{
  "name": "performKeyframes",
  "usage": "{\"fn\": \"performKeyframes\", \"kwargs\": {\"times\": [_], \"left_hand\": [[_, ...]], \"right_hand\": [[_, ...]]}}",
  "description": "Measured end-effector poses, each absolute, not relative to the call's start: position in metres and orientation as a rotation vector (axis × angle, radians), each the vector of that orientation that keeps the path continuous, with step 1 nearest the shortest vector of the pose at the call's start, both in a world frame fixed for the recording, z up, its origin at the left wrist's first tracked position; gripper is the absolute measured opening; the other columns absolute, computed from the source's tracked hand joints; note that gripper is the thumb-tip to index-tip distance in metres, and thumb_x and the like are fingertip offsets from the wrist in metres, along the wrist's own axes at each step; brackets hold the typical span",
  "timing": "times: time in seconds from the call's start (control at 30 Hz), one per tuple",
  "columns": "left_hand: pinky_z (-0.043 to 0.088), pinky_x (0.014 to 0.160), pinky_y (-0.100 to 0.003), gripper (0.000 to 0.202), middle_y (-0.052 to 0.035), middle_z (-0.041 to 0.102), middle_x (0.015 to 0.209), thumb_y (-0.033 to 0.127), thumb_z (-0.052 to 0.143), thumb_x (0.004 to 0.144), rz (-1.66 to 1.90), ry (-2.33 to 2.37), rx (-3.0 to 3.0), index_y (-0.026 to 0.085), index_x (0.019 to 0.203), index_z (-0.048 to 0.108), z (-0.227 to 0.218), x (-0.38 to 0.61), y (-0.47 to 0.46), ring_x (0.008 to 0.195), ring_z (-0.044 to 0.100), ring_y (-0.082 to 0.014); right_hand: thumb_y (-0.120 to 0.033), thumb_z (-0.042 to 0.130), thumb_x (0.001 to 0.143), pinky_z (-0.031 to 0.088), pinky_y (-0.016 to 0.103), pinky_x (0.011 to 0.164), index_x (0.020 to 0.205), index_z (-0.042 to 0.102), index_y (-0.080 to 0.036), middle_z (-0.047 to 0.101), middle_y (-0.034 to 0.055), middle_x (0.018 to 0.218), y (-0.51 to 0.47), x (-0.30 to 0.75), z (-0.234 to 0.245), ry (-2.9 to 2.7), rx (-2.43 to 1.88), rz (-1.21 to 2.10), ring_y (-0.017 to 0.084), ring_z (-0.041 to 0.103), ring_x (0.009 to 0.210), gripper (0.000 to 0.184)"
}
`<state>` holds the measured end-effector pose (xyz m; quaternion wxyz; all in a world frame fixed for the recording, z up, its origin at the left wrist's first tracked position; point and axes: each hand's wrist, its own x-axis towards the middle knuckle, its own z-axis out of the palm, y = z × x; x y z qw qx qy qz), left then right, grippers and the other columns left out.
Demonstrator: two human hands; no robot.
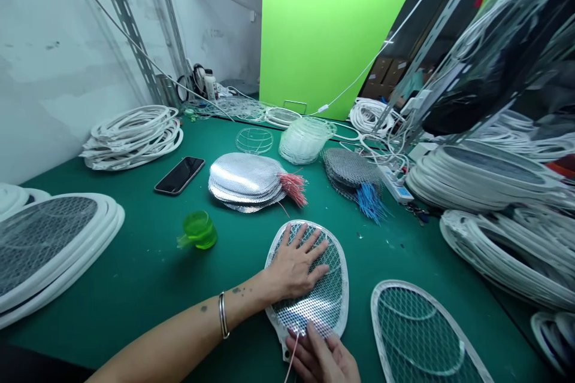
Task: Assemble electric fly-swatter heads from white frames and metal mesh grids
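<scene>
My left hand (297, 262) lies flat with fingers spread on a white oval frame (342, 287) holding a silver mesh, on the green table near the front. My right hand (324, 356) is at the frame's near end, fingers pinched together at the mesh's lower edge where a thin red wire (290, 365) runs down. A second white oval frame with mesh (417, 335) lies just to the right, untouched.
A stack of silver meshes with red wires (249, 179), grey meshes with blue wires (354, 176), a green cup (198, 230), a phone (179, 175), and piles of white frames at left (49, 245), back left (135, 134) and right (494, 191). A green board (323, 30) stands behind.
</scene>
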<state>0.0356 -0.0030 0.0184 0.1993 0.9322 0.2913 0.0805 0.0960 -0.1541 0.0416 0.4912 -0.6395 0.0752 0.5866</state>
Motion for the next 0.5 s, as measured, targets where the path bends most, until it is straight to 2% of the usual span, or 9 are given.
{"fn": "performKeyframes", "kwargs": {"times": [0.1,0.17,0.33,0.4,0.5], "left_hand": [[0.000,0.115,-0.061,0.060,-0.0001,0.011,0.160,0.058,0.017,0.099,0.178,0.834,2.616,0.033,0.153,0.020,0.023,0.036,-0.002,0.148,0.002,-0.0316],[0.001,0.115,-0.060,0.059,-0.0004,0.014,0.160,0.056,0.018,0.099,0.125,0.817,2.635,0.031,0.152,0.023,0.026,0.035,-0.001,0.148,0.003,-0.0316],[-0.004,0.116,-0.058,0.057,0.0018,0.011,0.160,0.052,0.019,0.100,0.168,0.810,2.729,0.031,0.153,0.019,0.021,0.034,0.000,0.148,0.001,-0.0288],[-0.006,0.115,-0.059,0.057,0.0023,0.012,0.160,0.053,0.019,0.100,0.188,0.815,2.745,0.032,0.153,0.019,0.016,0.034,-0.001,0.148,0.002,-0.0291],[-0.007,0.115,-0.060,0.057,0.0026,0.014,0.160,0.053,0.020,0.100,0.205,0.828,2.767,0.032,0.153,0.020,0.013,0.035,-0.001,0.148,0.003,-0.0296]], "right_hand": [[-0.053,0.089,0.043,0.059,0.034,0.072,0.094,0.059,-0.012,0.075,0.0151,0.085,-0.159,0.097,0.043,0.102,-1.497,1.425,0.032,0.071,0.088,0.072],[-0.050,0.088,0.047,0.059,0.033,0.076,0.101,0.060,-0.009,0.074,0.0154,0.090,-0.161,0.096,0.045,0.036,-1.465,1.419,0.031,0.071,0.091,0.074],[-0.046,0.085,0.059,0.057,0.032,0.083,0.092,0.064,-0.012,0.074,0.0129,0.097,-0.171,0.099,0.054,-0.079,-1.497,1.458,0.026,0.070,0.094,0.052],[-0.051,0.081,0.063,0.056,0.028,0.078,0.093,0.066,-0.012,0.074,0.0122,0.095,-0.182,0.108,0.059,-0.185,-1.579,1.578,0.023,0.071,0.089,0.051],[-0.063,0.067,0.074,0.050,0.023,0.055,0.091,0.069,-0.012,0.072,0.0081,0.072,-0.197,0.128,0.068,-0.581,-1.798,1.607,0.016,0.065,0.058,0.054]]}}
